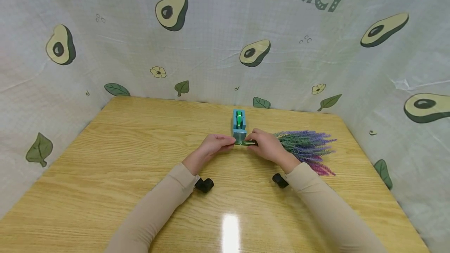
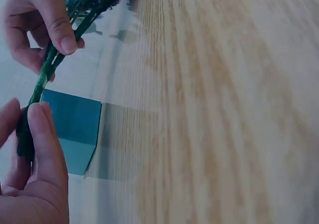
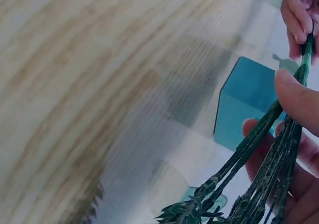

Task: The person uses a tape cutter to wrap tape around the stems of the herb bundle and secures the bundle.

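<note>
A bunch of lavender-like flowers (image 1: 306, 145), purple with some magenta, lies to the right, its green stems (image 1: 242, 143) pointing left. My left hand (image 1: 214, 143) pinches the stem ends between thumb and fingers; in the left wrist view a lighter, shiny green stretch (image 2: 42, 82) shows on the stems (image 2: 37, 94) just above it. Nearer the flower heads, my right hand (image 1: 265, 143) grips the stems, with its thumb (image 3: 296, 97) across them in the right wrist view. Just beyond the stems stands a blue tape dispenser (image 1: 239, 134) with a green roll (image 1: 239, 118).
The wooden table (image 1: 140, 139) ends at a fabric backdrop (image 1: 211, 50) printed with avocados and leaves. Black wrist-worn devices (image 1: 205, 185) sit below both hands. A bright light reflection (image 1: 230, 231) lies on the table near the front.
</note>
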Available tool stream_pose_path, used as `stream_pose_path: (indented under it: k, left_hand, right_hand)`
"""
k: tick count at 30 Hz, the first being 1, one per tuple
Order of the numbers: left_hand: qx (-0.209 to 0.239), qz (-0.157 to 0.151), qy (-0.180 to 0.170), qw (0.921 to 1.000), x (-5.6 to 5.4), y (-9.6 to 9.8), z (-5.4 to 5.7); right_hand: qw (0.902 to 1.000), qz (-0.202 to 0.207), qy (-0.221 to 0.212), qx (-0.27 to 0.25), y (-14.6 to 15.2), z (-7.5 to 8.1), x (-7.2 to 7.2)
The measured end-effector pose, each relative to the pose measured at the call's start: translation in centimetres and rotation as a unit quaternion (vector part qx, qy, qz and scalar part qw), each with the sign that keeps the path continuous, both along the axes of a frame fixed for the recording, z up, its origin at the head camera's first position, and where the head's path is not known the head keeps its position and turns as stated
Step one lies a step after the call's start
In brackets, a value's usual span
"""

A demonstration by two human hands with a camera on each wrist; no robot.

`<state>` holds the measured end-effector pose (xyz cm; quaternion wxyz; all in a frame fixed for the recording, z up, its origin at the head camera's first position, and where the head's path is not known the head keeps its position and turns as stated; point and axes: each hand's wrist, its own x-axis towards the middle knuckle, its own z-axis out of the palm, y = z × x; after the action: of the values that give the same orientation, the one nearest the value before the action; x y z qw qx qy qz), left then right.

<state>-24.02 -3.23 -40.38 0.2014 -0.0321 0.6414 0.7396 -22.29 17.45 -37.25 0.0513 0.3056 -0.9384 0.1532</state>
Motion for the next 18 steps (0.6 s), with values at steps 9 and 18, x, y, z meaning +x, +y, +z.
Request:
stream_pose_path:
  k: [9,18]
  left_hand:
    - [0.006,-0.001,-0.02,0.9998,-0.5,0.3,-0.2]
    - [-0.003,0.005,-0.011,0.9999,-0.6,0.4,0.0]
  right_hand:
    - [0.9995,-0.015,0.019,0.018,-0.5,0.1,-0.3]
    - [0.9953,-0.024,-0.082,0.046,-1.0,0.7,-0.6]
